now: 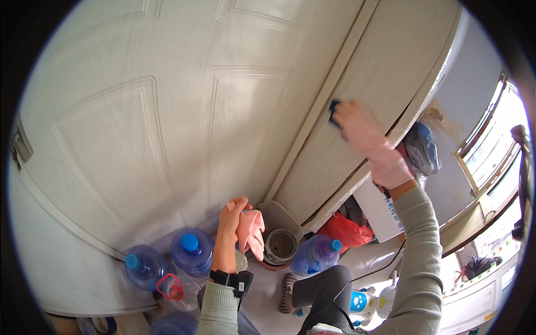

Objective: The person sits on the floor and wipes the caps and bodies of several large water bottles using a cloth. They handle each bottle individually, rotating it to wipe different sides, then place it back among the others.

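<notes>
My right hand (356,121), in a pink rubber glove, is raised to the white door frame panel (326,142). It grips a dark blue cloth or sponge (333,113) against the panel; motion blurs the hand. Lower down, my bare left hand (236,217) holds a pink rubber glove (252,236) that hangs limp from the fingers. Left of the panel stands a white moulded door (188,113), with a metal handle (21,140) at its far left.
Large blue water bottles (192,251) stand at the lower left beside a clear jug (182,291). A grey bucket (281,247), another blue bottle (317,253), a red plastic bag (345,232) and a white box (377,209) are below the panel. A dark cable crosses my leg.
</notes>
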Motion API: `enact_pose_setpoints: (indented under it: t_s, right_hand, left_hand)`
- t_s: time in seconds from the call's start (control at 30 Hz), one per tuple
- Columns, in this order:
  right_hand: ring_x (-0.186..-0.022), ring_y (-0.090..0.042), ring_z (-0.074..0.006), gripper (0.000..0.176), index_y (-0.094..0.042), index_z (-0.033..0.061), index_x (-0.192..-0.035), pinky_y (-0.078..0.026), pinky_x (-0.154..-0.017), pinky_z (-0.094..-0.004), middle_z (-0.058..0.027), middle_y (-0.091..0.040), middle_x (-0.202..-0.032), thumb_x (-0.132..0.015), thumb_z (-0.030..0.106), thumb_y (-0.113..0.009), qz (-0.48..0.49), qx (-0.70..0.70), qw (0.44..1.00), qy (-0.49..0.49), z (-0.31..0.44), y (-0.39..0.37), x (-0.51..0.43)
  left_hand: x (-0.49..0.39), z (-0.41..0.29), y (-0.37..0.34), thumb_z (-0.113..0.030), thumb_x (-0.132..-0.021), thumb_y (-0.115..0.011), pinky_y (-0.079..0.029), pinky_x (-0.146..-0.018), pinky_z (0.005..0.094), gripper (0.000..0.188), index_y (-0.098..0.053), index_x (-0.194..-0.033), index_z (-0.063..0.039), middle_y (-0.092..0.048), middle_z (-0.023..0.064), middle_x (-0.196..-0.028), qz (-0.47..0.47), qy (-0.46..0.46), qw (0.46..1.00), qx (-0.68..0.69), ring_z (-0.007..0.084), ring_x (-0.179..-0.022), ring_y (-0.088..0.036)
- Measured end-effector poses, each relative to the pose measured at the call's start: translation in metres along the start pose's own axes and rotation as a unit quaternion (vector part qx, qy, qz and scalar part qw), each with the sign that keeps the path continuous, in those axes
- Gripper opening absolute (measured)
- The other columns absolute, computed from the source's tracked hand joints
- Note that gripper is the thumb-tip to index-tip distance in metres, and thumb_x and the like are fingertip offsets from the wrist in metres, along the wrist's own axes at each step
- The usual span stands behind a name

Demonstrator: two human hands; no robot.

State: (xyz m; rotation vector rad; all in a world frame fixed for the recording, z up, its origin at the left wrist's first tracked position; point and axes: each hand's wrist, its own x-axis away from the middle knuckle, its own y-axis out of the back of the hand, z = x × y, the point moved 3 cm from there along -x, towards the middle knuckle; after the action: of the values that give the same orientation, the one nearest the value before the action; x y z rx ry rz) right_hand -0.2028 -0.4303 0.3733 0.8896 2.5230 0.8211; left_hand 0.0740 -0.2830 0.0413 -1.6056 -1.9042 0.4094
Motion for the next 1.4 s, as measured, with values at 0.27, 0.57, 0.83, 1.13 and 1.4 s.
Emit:
enact_pose_setpoints:
  t_s: [0.27,0.57,0.83,1.13,1.4]
  right_hand:
    - [-0.140,-0.052,-0.0278,0.048,-0.063,0.0115,-0.138,-0.038,-0.118,-0.0464,-0.0085,-0.058,-0.151,-0.094,0.027,-0.072,-0.219,0.195,0.912,-0.287,-0.131,0.086,-0.004]
    - [-0.134,-0.056,-0.0292,0.047,-0.066,0.0071,-0.125,-0.037,-0.119,-0.0475,-0.0158,-0.065,-0.137,-0.084,0.026,-0.078,-0.064,0.026,0.997,-0.033,0.035,-0.055,0.012]
    - [-0.096,-0.073,-0.0327,0.028,-0.073,0.0110,-0.113,-0.056,-0.086,-0.0474,-0.0121,-0.078,-0.100,-0.096,0.033,-0.068,0.258,-0.333,0.904,-0.069,0.183,-0.106,0.055]
    - [-0.089,-0.069,-0.0144,0.034,-0.071,0.0095,-0.129,-0.056,-0.082,-0.0314,-0.0065,-0.076,-0.099,-0.103,0.029,-0.062,0.155,-0.689,0.688,-0.169,0.246,-0.032,0.102]
    - [-0.082,-0.068,-0.0071,0.034,-0.075,0.0078,-0.126,-0.057,-0.074,-0.0263,-0.0006,-0.076,-0.097,-0.105,0.030,-0.062,0.133,-0.751,0.591,-0.263,0.255,-0.019,0.202]
  left_hand:
    - [-0.003,0.001,0.002,-0.035,-0.096,-0.078,-0.057,-0.081,0.0351,0.044,-0.061,-0.119,-0.002,-0.065,0.0110,-0.103,0.011,0.001,1.000,-0.006,0.0195,-0.094,-0.065]
    - [0.021,-0.018,0.004,-0.034,-0.097,-0.077,-0.055,-0.082,0.0328,0.039,-0.063,-0.116,-0.002,-0.067,0.0090,-0.101,-0.033,-0.020,0.999,-0.005,0.0181,-0.093,-0.064]
    - [0.057,-0.049,0.036,-0.033,-0.096,-0.079,-0.056,-0.073,0.0330,0.037,-0.064,-0.114,-0.006,-0.066,0.0087,-0.100,-0.080,-0.064,0.994,0.026,0.0184,-0.085,-0.066]
    - [0.096,-0.068,0.059,-0.032,-0.095,-0.079,-0.056,-0.073,0.0327,0.031,-0.064,-0.106,-0.007,-0.064,0.0058,-0.094,-0.124,-0.135,0.983,0.028,0.0168,-0.083,-0.065]
    - [0.105,-0.054,0.093,-0.031,-0.097,-0.075,-0.054,-0.068,0.0350,0.032,-0.064,-0.107,-0.002,-0.064,0.0075,-0.092,-0.145,-0.141,0.979,-0.038,0.0182,-0.079,-0.063]
